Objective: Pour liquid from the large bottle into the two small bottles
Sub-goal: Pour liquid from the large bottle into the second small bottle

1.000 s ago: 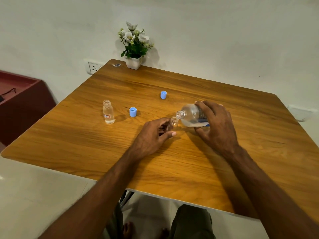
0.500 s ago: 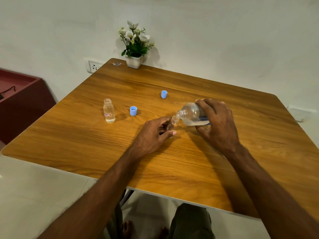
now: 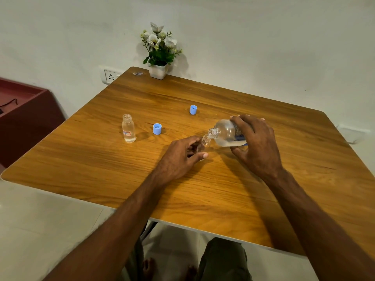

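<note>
Clear plastic large bottle is lying tipped nearly level in the right hand, mouth pointing left and sitting just above the open neck of a small bottle. Liquid is pooling along the lower side of the large bottle; whether a stream is running at the mouth cannot be told. The right fingers are wrapping over the top of the body, with the thumb underneath, gripping the labelled part.

Head view, left side: the left hand is resting on the counter and steadying the small bottle. Its fingers are curling round the bottle, hiding most of it, so only the neck is showing. The thumb is lying stretched toward the right, near the base.

Head view, further left: a second small bottle is standing upright and uncapped, well apart from both hands, with clear liquid filling most of it and a small label on its side. A blue cap is sitting open side up just to its right. Another blue cap is sitting farther back, near the large bottle's mouth.

Head view, far edge: a white pot of flowers is standing at the back of the counter against the wall.
</note>
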